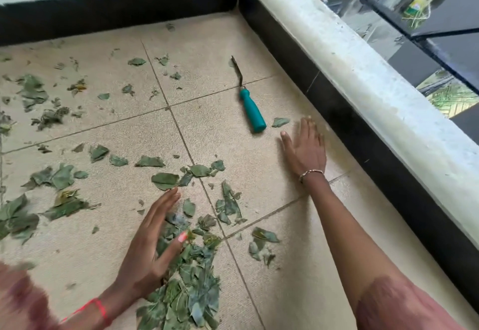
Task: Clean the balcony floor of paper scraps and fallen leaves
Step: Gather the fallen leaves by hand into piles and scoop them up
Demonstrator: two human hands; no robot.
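While the pile (189, 285) of torn leaves is sitting on the floor (259, 200) close to the person, the left hand (153, 239) is standing on edge against it, fingers straight, holding nothing. The right hand (304, 148) is lying flat on the tiles near the wall (350, 122), fingers straight, also empty, just beside 1 loose leaf (280, 122) and the teal-handled tool (252, 112). Gathering looks to be the step in hand. Many scraps (57, 177) are lying scattered to the left, so the job seems far from done. Next, I'd judge, the right hand is needing to sweep that leaf toward the pile without dragging the tool along.
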